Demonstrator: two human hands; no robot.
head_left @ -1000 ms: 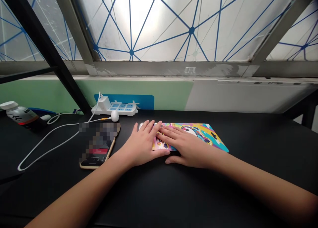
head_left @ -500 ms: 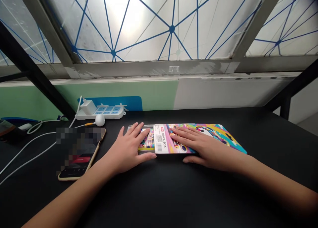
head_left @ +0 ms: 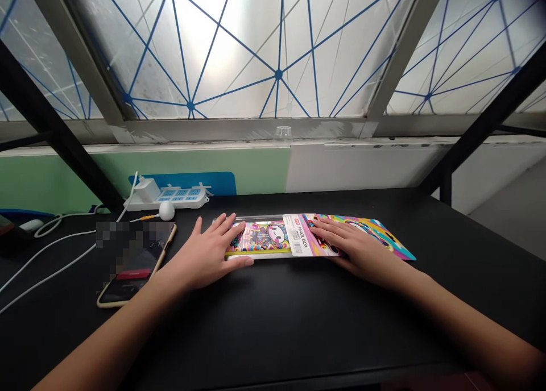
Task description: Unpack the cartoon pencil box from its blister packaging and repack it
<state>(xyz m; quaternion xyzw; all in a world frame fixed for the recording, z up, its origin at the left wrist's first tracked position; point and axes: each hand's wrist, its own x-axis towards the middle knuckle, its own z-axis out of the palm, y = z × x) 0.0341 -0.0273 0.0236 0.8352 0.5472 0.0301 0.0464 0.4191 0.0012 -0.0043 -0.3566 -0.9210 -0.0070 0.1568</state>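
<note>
A colourful pencil box (head_left: 264, 238) lies flat on the black desk (head_left: 273, 323), partly slid out of its bright printed card sleeve (head_left: 384, 236). My left hand (head_left: 205, 254) rests flat on the box's left end, fingers spread. My right hand (head_left: 354, 246) lies flat on the sleeve, fingers stretched toward the white "PENCIL BOX" label (head_left: 299, 242). Neither hand grips anything; both press down from above.
A phone (head_left: 134, 263) lies left of my left hand. Behind it sit a white power strip (head_left: 170, 196) with a charger, a white earbud-like ball (head_left: 166, 210) and white cables (head_left: 46, 249). Black frame struts rise at the left and right; a window fills the back.
My hands have moved apart: the right drew the sleeve to the right, the left held the box, so more of the box now shows. The camera turned slightly right.
</note>
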